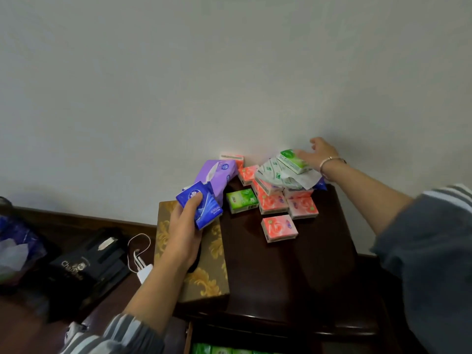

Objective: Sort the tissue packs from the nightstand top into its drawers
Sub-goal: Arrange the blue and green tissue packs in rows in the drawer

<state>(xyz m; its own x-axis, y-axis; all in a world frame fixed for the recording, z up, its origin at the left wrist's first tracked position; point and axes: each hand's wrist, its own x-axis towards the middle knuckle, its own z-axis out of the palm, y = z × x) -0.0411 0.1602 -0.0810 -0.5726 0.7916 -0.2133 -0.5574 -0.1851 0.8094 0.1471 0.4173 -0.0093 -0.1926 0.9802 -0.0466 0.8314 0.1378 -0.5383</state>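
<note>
On the dark wooden nightstand (293,277) lies a heap of small tissue packs against the wall. My left hand (186,226) is shut on a blue tissue pack (201,205), held above a gold-patterned box. My right hand (316,154) grips a green tissue pack (292,160) at the top of the heap, over a torn white-green wrapper (281,177). Several pink packs (279,227) and another green pack (241,200) lie on the top. A purple soft tissue pack (218,175) leans at the left. An open drawer with green packs (222,350) shows at the bottom edge.
A gold-patterned tissue box (207,272) stands on the nightstand's left part. Further left, a lower surface holds a black box (89,264), a white charger with cable (143,272) and a purple bag (18,246). A plain wall rises behind.
</note>
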